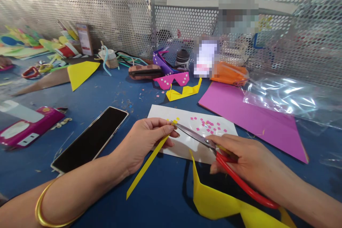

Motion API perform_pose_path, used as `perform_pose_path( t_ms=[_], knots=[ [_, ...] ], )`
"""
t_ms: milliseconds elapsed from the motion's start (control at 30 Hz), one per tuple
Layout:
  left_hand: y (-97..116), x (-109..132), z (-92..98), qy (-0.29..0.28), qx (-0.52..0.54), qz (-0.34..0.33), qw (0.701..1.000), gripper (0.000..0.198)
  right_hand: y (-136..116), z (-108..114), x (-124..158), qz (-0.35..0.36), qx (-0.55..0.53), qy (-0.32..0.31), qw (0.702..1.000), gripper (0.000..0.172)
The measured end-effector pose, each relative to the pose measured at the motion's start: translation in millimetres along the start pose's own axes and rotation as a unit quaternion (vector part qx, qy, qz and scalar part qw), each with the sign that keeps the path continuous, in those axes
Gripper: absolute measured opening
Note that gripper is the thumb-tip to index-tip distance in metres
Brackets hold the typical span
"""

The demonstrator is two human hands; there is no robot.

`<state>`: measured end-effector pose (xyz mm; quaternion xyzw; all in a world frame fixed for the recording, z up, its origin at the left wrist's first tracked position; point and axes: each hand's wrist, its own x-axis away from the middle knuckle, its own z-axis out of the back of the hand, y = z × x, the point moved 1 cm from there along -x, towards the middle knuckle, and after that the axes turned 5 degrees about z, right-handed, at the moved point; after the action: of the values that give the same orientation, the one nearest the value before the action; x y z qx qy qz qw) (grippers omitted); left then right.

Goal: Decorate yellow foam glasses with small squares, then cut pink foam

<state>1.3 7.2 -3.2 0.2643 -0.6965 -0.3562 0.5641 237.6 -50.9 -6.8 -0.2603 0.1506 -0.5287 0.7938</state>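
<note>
My left hand (pixel 152 137) pinches a narrow yellow paper strip (pixel 148 165) near its upper end; the rest hangs down toward me. My right hand (pixel 237 153) holds red-handled scissors (pixel 196 135), their blade tips touching the strip's end beside my left fingertips. Below the tips lies a white sheet (pixel 184 151) with small pink paper squares (pixel 210 125) scattered on it and a few yellow squares (pixel 177 119) near the strip. Under my right hand rests a yellow paper eyeglass-shaped cutout (pixel 216 199), partly hidden by the hand and scissors.
A black-screened phone (pixel 92 140) lies left of my left hand. Behind the sheet are a pink glasses cutout (pixel 175 79) and a folded yellow cutout (pixel 184 92). Purple sheets (pixel 251 117) and clear plastic (pixel 288 96) lie right. Perforated metal panels (pixel 107 7) stand behind.
</note>
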Motion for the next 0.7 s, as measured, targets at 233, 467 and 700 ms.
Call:
perform_pose_path(
  t_ms=[233,467,700],
  knots=[
    [1.5,0.8,-2.4,0.01,0.014,0.005,1.0,0.007,-0.1,0.0,0.5,-0.013,-0.021,-0.008,1.0,0.032],
    [1.9,0.8,-2.6,0.012,0.009,0.01,1.0,0.007,-2.9,2.5,-0.4,-0.028,-0.036,-0.026,0.999,0.019],
    [-0.5,-1.0,-1.2,0.004,-0.005,-0.006,1.0,0.011,-3.0,2.3,0.6,-0.015,-0.044,-0.018,0.999,0.017]
  ],
)
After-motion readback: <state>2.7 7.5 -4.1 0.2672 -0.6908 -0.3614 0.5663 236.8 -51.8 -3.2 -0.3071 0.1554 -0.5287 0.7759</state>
